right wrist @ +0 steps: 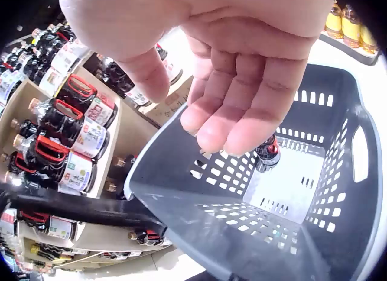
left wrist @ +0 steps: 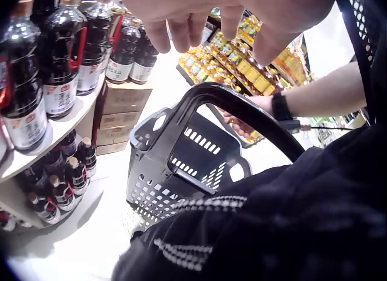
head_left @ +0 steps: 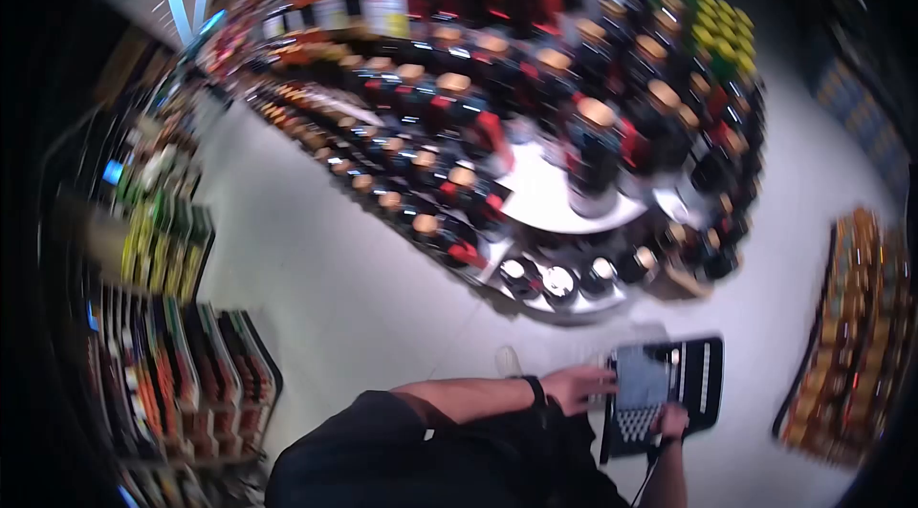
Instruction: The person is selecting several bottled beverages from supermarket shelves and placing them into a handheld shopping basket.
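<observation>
A dark grey plastic shopping basket (head_left: 712, 384) with slotted walls hangs in front of the person. Its black handle (left wrist: 211, 90) arches up and runs toward the dark clothing. My right hand (right wrist: 236, 69) is over the basket's opening, fingers loosely bent and thumb apart, with nothing between them. Past its fingertips, a dark bottle with a red label (right wrist: 268, 155) is inside the basket, partly hidden by the fingers. My left hand (head_left: 574, 387) is at the basket's left side; in the left wrist view its fingers (left wrist: 196, 30) hang loosely above the handle and hold nothing.
A tiered round display (head_left: 574, 197) bears many dark bottles (left wrist: 63, 57) just beyond the basket. Cardboard boxes (left wrist: 121, 112) are stacked under some bottles. A shelf of golden oil bottles (head_left: 841, 345) stands to the right, goods shelves (head_left: 182, 365) to the left. Pale floor (head_left: 325, 279) lies between.
</observation>
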Action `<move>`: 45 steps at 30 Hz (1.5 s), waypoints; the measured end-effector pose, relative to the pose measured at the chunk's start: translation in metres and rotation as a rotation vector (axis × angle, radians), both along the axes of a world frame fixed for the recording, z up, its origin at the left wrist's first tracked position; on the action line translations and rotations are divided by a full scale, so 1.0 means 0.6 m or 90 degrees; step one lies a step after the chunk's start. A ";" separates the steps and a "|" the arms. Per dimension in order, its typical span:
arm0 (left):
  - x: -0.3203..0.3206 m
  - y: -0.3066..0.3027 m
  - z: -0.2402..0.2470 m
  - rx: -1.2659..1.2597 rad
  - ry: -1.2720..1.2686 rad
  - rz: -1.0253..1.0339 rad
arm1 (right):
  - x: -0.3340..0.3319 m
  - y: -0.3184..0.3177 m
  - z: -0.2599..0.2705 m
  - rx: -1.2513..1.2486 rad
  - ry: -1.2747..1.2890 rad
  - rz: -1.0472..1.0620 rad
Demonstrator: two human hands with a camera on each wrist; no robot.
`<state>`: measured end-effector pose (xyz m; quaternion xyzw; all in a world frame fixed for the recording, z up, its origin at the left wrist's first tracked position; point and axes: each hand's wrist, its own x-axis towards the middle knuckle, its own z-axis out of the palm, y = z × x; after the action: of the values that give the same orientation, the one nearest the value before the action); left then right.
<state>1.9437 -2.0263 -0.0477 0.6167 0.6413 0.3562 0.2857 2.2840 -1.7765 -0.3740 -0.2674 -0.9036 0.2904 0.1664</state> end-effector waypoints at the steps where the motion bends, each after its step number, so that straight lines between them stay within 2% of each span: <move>1: -0.036 0.081 0.054 -0.162 0.022 -0.084 | -0.083 0.091 0.059 0.286 0.023 0.253; 2: -0.051 0.125 0.011 -0.098 0.067 -0.076 | -0.122 0.153 -0.078 0.018 -0.315 0.183; 3: -0.053 0.160 0.011 -0.141 0.071 -0.102 | -0.201 0.197 0.071 -0.356 -0.323 0.008; 4: -0.056 0.200 0.010 -0.205 0.077 -0.138 | -0.158 0.238 -0.188 -0.317 -0.198 -0.010; 5: -0.050 0.233 0.008 -0.266 0.088 -0.179 | -0.214 0.261 -0.027 -0.637 -0.236 -0.256; 6: -0.050 0.261 -0.001 -0.303 0.103 -0.183 | -0.293 0.309 0.041 -0.620 -0.221 -0.313; 7: -0.047 0.285 -0.011 -0.339 0.119 -0.187 | -0.312 0.320 0.063 -0.708 -0.138 -0.431; 9: -0.027 0.305 -0.032 -0.388 0.128 -0.212 | -0.309 0.350 -0.026 -0.713 -0.185 -0.395; 11: -0.025 0.327 -0.055 -0.407 0.128 -0.178 | -0.328 0.378 -0.093 -0.716 -0.212 -0.422; 12: -0.024 0.339 -0.065 -0.401 0.109 -0.145 | -0.341 0.388 -0.124 -0.604 -0.246 -0.416; 15: -0.020 0.372 -0.102 -0.446 0.130 -0.104 | -0.357 0.418 -0.219 -0.421 -0.302 -0.390; 16: -0.019 0.378 -0.119 -0.415 0.129 -0.059 | -0.367 0.432 -0.237 -0.442 -0.343 -0.395; 20: -0.034 0.372 -0.162 -0.486 0.099 -0.120 | -0.386 0.480 -0.352 -0.451 -0.495 -0.352; 24: -0.035 0.373 -0.170 -0.510 0.094 -0.114 | -0.406 0.498 -0.475 -0.437 -0.591 -0.333; 25: -0.033 0.373 -0.171 -0.520 0.103 -0.107 | -0.417 0.500 -0.485 -0.455 -0.603 -0.362; 31: -0.026 0.395 -0.173 -0.563 0.062 -0.091 | -0.419 0.494 -0.532 -0.455 -0.592 -0.410; 35: -0.027 0.403 -0.184 -0.517 0.104 -0.058 | -0.406 0.501 -0.535 -0.359 -0.471 -0.390; 37: -0.021 0.406 -0.170 -0.509 0.106 -0.053 | -0.376 0.480 -0.493 -0.416 -0.474 -0.455; 38: -0.017 0.402 -0.173 -0.492 0.117 -0.044 | -0.366 0.480 -0.500 -0.460 -0.447 -0.474; 39: -0.015 0.398 -0.168 -0.474 0.129 -0.036 | -0.355 0.469 -0.480 -0.420 -0.468 -0.455; 41: -0.008 0.381 -0.145 -0.468 0.133 -0.026 | -0.298 0.425 -0.462 -0.447 -0.468 -0.427; 42: -0.004 0.356 -0.144 -0.465 0.124 -0.052 | -0.294 0.409 -0.412 -0.473 -0.502 -0.405; 43: -0.002 0.341 -0.129 -0.462 0.115 -0.079 | -0.273 0.382 -0.352 -0.490 -0.434 -0.429; 45: 0.019 0.350 -0.072 -0.488 0.131 -0.076 | -0.245 0.345 -0.243 -0.476 -0.407 -0.440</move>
<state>1.9552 -1.8165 -0.0911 0.5341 0.7162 0.0104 0.4491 2.1370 -1.5694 -0.5196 -0.6599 -0.6061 0.4231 -0.1343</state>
